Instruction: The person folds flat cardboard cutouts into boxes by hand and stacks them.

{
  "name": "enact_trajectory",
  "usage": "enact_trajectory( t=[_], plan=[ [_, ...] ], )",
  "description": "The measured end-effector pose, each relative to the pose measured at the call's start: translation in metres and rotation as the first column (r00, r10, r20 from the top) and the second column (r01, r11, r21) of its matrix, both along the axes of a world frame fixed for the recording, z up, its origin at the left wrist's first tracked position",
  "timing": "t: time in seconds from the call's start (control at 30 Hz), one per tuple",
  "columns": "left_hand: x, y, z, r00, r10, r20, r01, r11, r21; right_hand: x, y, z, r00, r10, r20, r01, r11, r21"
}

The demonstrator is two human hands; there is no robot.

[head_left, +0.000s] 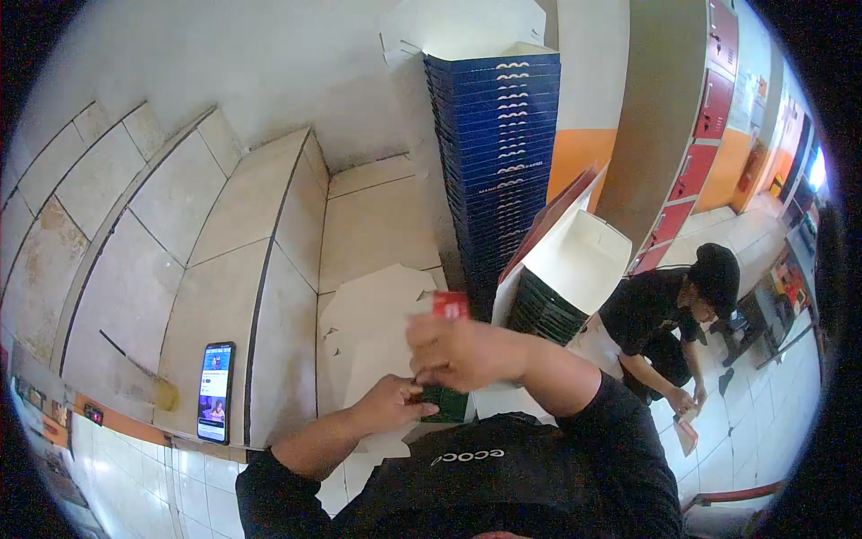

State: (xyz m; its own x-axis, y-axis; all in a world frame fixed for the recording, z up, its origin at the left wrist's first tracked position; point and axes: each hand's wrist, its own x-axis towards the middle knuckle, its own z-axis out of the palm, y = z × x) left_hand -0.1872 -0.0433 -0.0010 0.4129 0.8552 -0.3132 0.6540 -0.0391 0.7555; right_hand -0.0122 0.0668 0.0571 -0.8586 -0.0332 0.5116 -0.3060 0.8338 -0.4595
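Note:
Both my hands are close together over a cardboard box blank, white inside (377, 314) with a dark green printed part (449, 406) near my body. My left hand (388, 404) is closed with its fingers at the edge of the green part. Just above it, my right hand (453, 349) has curled fingers and is a little blurred. What its fingers hold, if anything, is hidden. A small red piece with white print (450, 304) shows right behind that hand; whether it is held or part of the cardboard, I cannot tell.
A tall stack of nested blue boxes (494, 135) stands ahead. Right of it are nested green boxes (548, 301), the top one white inside. A lit phone (215, 393) lies on the tiled ledge (224, 269). A co-worker (669, 314) crouches at the right by red lockers (696, 171).

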Motion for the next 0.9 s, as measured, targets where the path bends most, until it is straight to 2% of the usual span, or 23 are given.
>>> enact_trajectory(
  t=[0.07,0.1,0.2,0.27,0.3,0.33,0.4,0.43,0.47,0.53,0.57,0.6,0.63,0.67,0.7,0.73,0.8,0.83,0.9],
  plan=[
    [0.004,-0.005,-0.003,0.97,0.139,0.202,-0.136,0.99,-0.025,-0.003,-0.008,-0.006,0.979,0.056,0.198,-0.074,0.994,0.084],
    [0.007,-0.008,-0.005,0.933,0.203,0.298,-0.197,0.979,-0.05,-0.003,-0.012,-0.01,0.969,0.094,0.228,-0.097,0.995,0.001],
    [0.003,-0.005,-0.01,0.998,0.06,0.018,-0.062,0.956,0.287,-0.007,-0.012,-0.024,0.984,0.136,0.112,-0.137,0.991,0.002],
    [-0.007,0.002,-0.012,0.944,0.074,-0.322,0.118,0.835,0.538,-0.003,-0.015,-0.012,0.992,-0.076,-0.105,0.092,0.984,0.154],
    [-0.009,0.006,-0.012,0.875,0.122,-0.468,0.231,0.745,0.626,-0.002,-0.016,-0.005,0.981,-0.174,-0.087,0.191,0.949,0.252],
    [-0.004,0.009,0.006,0.88,0.241,-0.408,0.214,0.567,0.796,-0.001,-0.018,0.002,0.96,-0.268,-0.076,0.277,0.893,0.353],
    [0.007,0.005,0.053,0.885,0.42,-0.201,0.167,0.116,0.979,0.001,-0.022,0.01,0.85,-0.5,0.167,0.302,0.721,0.623],
    [0.013,-0.006,0.057,0.877,0.445,-0.183,0.213,-0.019,0.977,0.005,-0.019,0.019,0.844,-0.534,-0.045,0.444,0.649,0.618],
    [0.019,-0.022,0.056,0.87,0.467,-0.158,0.257,-0.156,0.954,0.014,-0.019,0.035,0.778,-0.614,-0.129,0.566,0.597,0.569],
    [0.029,-0.018,0.055,0.959,0.229,-0.169,0.238,-0.317,0.918,0.041,-0.023,0.077,0.603,-0.747,-0.28,0.773,0.46,0.438],
    [0.037,-0.003,0.056,0.979,-0.045,-0.199,0.174,-0.328,0.929,0.058,-0.029,0.098,0.392,-0.813,-0.43,0.903,0.249,0.351],
    [0.057,0.018,0.053,0.981,-0.11,-0.16,0.136,-0.204,0.97,0.076,-0.03,0.113,0.157,-0.818,-0.554,0.972,0.03,0.231],
    [0.082,0.04,0.05,0.979,-0.169,-0.113,0.102,-0.075,0.992,0.096,-0.023,0.119,0.0,-0.854,-0.52,0.997,-0.041,0.067],
    [0.1,0.056,0.054,0.982,-0.153,-0.108,0.111,0.011,0.994,0.117,-0.017,0.125,-0.149,-0.874,-0.462,0.988,-0.119,-0.094],
    [0.116,0.07,0.057,0.985,-0.137,-0.104,0.118,0.097,0.988,0.138,-0.013,0.13,-0.05,-0.969,-0.241,0.983,-0.004,-0.185],
    [0.128,0.083,0.055,0.983,-0.153,-0.099,0.117,0.114,0.987,0.155,-0.013,0.134,0.081,-0.997,-0.016,0.951,0.082,-0.298],
    [0.145,0.108,0.047,0.978,-0.188,-0.087,0.116,0.149,0.982,0.175,-0.009,0.129,0.321,-0.943,0.094,0.887,0.264,-0.38],
    [0.151,0.121,0.037,0.977,-0.186,-0.106,0.147,0.221,0.964,0.18,-0.004,0.126,0.435,-0.889,0.143,0.838,0.342,-0.426],
    [0.161,0.142,0.023,0.972,-0.185,-0.145,0.204,0.36,0.91,0.182,0.003,0.119,0.53,-0.827,0.187,0.804,0.42,-0.422]
  ],
)
